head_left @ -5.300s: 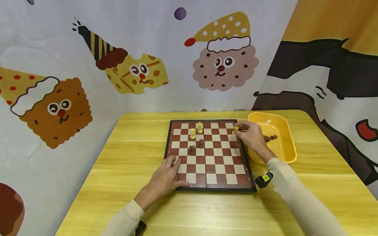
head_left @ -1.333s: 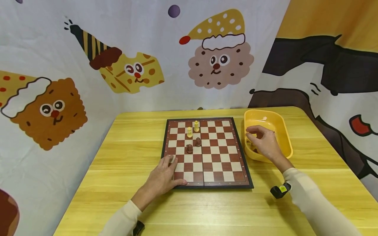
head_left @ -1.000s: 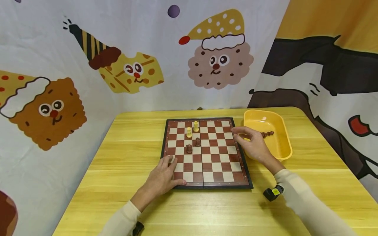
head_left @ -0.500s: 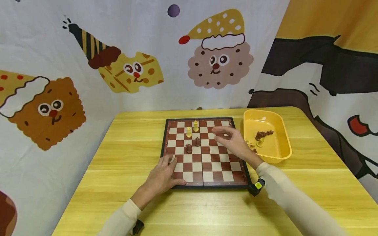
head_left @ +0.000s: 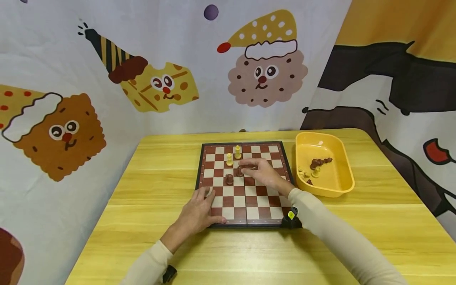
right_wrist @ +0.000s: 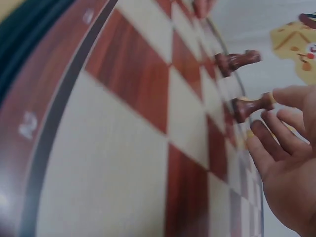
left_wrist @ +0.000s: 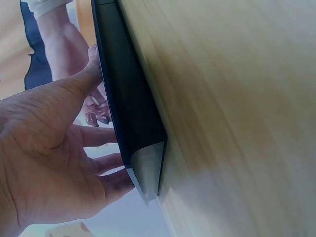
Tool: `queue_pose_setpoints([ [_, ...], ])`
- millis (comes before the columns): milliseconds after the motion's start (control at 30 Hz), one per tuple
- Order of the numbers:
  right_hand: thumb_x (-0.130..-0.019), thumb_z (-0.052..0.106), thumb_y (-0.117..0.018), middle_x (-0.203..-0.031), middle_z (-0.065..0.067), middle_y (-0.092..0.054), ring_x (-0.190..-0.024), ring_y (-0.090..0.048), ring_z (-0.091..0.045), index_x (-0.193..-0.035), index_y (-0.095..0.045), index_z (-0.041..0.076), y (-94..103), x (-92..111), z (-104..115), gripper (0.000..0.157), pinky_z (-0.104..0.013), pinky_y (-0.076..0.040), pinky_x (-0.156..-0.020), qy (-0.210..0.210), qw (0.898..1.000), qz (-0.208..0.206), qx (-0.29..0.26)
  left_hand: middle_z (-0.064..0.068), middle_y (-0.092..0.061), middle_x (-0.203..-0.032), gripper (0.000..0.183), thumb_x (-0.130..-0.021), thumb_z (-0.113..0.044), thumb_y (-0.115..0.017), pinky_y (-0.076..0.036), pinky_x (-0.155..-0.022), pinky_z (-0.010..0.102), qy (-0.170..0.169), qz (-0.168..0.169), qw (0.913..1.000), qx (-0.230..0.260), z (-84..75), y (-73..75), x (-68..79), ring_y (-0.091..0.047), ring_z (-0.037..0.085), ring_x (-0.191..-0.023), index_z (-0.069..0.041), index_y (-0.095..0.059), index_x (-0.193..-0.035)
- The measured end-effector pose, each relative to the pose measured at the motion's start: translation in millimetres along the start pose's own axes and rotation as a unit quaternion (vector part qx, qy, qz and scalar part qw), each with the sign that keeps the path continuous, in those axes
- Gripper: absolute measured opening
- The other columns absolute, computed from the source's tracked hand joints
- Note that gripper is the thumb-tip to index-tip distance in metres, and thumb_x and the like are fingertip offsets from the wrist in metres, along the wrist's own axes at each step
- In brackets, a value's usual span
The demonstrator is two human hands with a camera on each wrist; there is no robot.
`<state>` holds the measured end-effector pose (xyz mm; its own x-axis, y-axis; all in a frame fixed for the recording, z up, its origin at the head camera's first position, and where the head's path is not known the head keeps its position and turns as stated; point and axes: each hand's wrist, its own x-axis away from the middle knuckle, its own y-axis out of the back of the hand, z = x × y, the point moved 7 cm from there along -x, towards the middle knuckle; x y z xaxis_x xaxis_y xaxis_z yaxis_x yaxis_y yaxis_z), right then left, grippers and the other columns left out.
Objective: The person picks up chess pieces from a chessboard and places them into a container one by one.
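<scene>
A folding chessboard lies on the table. My left hand rests spread over its front left corner, thumb on the front border and fingers along the left side. At the middle, my right hand pinches a dark brown chess piece by its top between thumb and fingers; the piece stands upright on the board. Another brown chess piece stands nearer the left hand. Behind them are two pale yellow chess pieces, a front one and a rear one.
A yellow plastic tray stands right of the board. Inside it are brown chess pieces and yellow chess pieces. Bare wooden tabletop shows on the left, and a cartoon-printed cloth hangs behind.
My right hand held a yellow chess piece at the board's right edge, then was over the tray. It has since moved left, empty, to the brown piece. The left hand stays put.
</scene>
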<state>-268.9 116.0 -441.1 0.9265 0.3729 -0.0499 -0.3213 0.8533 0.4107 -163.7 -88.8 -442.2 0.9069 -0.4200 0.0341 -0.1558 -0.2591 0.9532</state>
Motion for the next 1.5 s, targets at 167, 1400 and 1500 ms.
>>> queue_pose_setpoints([
  [167,-0.101,0.017,-0.068,-0.13,-0.011,-0.066,-0.11,-0.065,-0.023,-0.136,-0.064,-0.001,-7.4,-1.2,-6.5,0.04,-0.033,-0.057,-0.085,0.009,0.999,0.012,0.047,0.025,-0.042,-0.147,0.101,-0.079,-0.06,-0.079,-0.048,-0.103,0.049,-0.003,0.008,0.9999,-0.008,-1.3,-1.1,-0.5,-0.04,0.039,-0.134,0.007,-0.047,-0.148],
  [1400,-0.093,0.004,-0.075,-0.111,-0.008,-0.074,-0.101,-0.069,-0.023,-0.122,-0.072,0.0,-13.0,-6.8,-8.4,0.029,-0.035,-0.059,-0.083,0.028,0.997,-0.06,0.039,0.022,-0.044,-0.143,0.103,-0.076,-0.063,-0.079,-0.052,-0.099,0.046,0.0,0.003,0.9998,-0.021,2.1,-1.6,-2.9,-0.043,0.036,-0.13,0.005,-0.049,-0.147],
  [1500,-0.093,0.004,-0.075,-0.112,-0.008,-0.073,-0.101,-0.069,-0.023,-0.123,-0.072,0.0,-11.6,-5.7,-8.4,0.031,-0.035,-0.059,-0.083,0.024,0.997,-0.061,0.04,0.022,-0.043,-0.144,0.103,-0.077,-0.064,-0.078,-0.052,-0.098,0.046,0.002,0.007,0.9998,-0.02,2.0,-2.6,-2.8,-0.043,0.036,-0.13,0.005,-0.048,-0.148],
])
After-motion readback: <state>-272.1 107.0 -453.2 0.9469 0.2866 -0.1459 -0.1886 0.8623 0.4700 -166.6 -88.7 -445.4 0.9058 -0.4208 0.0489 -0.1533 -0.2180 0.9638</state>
